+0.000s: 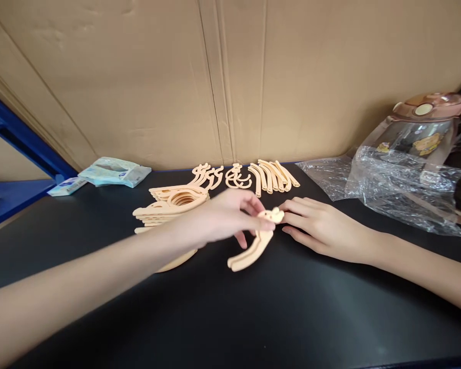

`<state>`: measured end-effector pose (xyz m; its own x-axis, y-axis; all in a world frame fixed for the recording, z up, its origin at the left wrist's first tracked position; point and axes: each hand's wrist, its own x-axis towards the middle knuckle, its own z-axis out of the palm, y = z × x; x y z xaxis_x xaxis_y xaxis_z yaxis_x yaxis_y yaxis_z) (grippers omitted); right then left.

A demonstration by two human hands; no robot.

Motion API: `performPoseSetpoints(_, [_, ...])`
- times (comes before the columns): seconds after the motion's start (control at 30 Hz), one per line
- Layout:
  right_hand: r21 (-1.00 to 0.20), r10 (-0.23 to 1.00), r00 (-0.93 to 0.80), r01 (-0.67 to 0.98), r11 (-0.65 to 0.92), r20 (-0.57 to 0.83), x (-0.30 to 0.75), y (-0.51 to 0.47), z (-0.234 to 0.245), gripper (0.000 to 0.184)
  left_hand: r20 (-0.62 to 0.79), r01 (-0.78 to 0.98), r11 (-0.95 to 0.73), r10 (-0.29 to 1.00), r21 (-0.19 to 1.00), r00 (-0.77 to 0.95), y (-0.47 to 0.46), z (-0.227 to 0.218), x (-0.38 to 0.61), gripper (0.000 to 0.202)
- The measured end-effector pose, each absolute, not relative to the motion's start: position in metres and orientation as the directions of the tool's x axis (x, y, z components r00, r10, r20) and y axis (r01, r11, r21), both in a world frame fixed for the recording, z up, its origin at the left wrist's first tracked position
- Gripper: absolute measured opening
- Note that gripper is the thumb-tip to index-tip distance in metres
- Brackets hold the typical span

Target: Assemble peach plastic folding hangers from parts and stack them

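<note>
My left hand [234, 215] pinches a curved beige plastic hanger part [251, 251] by its upper end, over the black table. The part looks doubled, with two curved arms side by side, and has a small bear-like head with ears at the top. My right hand [318, 225] lies palm down just right of that head. Its fingers are stretched and apart, with the fingertips at or against the head; whether they touch it I cannot tell. Behind my left forearm is a stack of beige hanger bodies [169, 207], partly hidden by the arm.
Hook-shaped beige pieces [205, 175], ring-like hooks [238, 177] and a row of curved arms [272, 177] lie along the cardboard wall [157, 77]. A tissue pack [115, 171] is back left. Crumpled clear plastic [403, 189] and a large bottle [426, 128] stand right.
</note>
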<state>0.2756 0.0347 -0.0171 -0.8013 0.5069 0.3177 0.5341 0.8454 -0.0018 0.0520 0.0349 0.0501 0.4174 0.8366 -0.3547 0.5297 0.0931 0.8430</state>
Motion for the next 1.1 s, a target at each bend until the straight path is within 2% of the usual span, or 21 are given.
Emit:
performPoseSetpoints(0.1, [-0.009,0.504,-0.804,0.529,0.849,0.314,0.277,0.035,-0.018,0.025,-0.414,0.55,0.134,0.805,0.824,0.424,0.027,0.03,0.058,0.029])
performPoseSetpoints(0.2, [-0.016,0.504,-0.803,0.527,0.85,0.317,0.278,0.035,-0.018,0.025,-0.342,0.614,0.012,0.839,0.789,0.424,0.033,0.021,0.053,0.024])
performPoseSetpoints(0.33, [0.001,0.501,-0.807,0.528,0.849,0.313,0.278,0.033,-0.018,0.026,-0.183,0.748,-0.269,0.868,0.607,0.461,0.037,0.018,0.046,0.022])
performPoseSetpoints(0.47, [0.015,0.503,-0.811,0.531,0.847,0.3,0.279,0.032,-0.017,0.027,-0.164,0.806,-0.318,0.879,0.5,0.448,0.035,0.022,0.041,0.028])
performPoseSetpoints(0.6, [0.029,0.497,-0.814,0.529,0.848,0.303,0.279,0.032,-0.018,0.028,-0.069,0.852,-0.38,0.9,0.36,0.43,0.046,0.036,0.037,0.042])
performPoseSetpoints(0.67, [0.034,0.496,-0.815,0.529,0.848,0.3,0.279,0.032,-0.018,0.03,-0.013,0.874,-0.431,0.895,0.224,0.445,0.06,0.045,0.035,0.036])
performPoseSetpoints(0.73, [0.032,0.499,-0.815,0.53,0.847,0.296,0.279,0.032,-0.017,0.031,0.046,0.884,-0.466,0.883,-0.045,0.468,0.079,0.054,0.031,0.032])
performPoseSetpoints(0.77, [0.03,0.498,-0.815,0.529,0.848,0.295,0.279,0.032,-0.017,0.031,0.046,0.878,-0.467,0.88,-0.103,0.473,0.089,0.058,0.028,0.028])
performPoseSetpoints(0.93, [0.023,0.493,-0.817,0.522,0.852,0.298,0.28,0.031,-0.016,0.031,-0.06,0.764,-0.611,0.788,-0.208,0.613,0.133,0.062,0.015,0.027])
performPoseSetpoints(1.0, [0.024,0.492,-0.818,0.521,0.853,0.299,0.28,0.031,-0.015,0.031,-0.073,0.728,-0.647,0.757,-0.226,0.649,0.141,0.058,0.012,0.032])
performPoseSetpoints(1.1, [0.026,0.488,-0.819,0.519,0.855,0.301,0.28,0.03,-0.014,0.031,-0.062,0.683,-0.684,0.717,-0.256,0.695,0.144,0.051,0.013,0.029])
